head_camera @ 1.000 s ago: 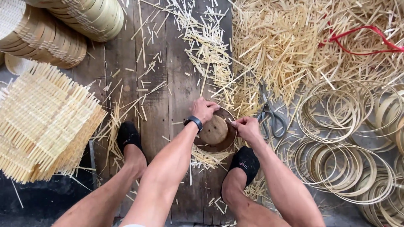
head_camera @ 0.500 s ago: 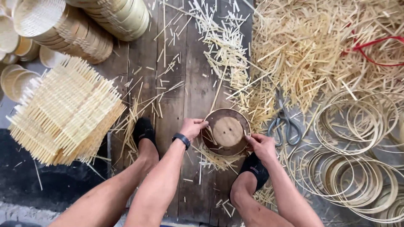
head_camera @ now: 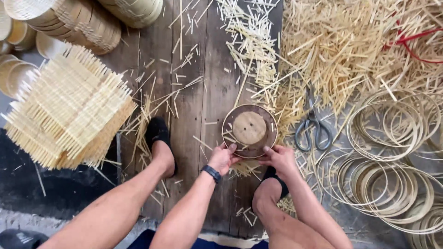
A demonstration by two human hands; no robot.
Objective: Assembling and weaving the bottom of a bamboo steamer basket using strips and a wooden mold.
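Both hands have shifted to the near rim of the round dark mould: left hand and right hand pinching it, apparently pressing bamboo strips; scissors lie right.

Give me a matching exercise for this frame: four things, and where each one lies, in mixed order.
Things:
1. round mould
2. scissors
3. woven mats
4. bamboo rings

Places:
A. stacked at far left
B. held at its near rim by the left hand and right hand
C. piled at lower right
D. on the floor just right of the mould

Pairs: 1-B, 2-D, 3-A, 4-C
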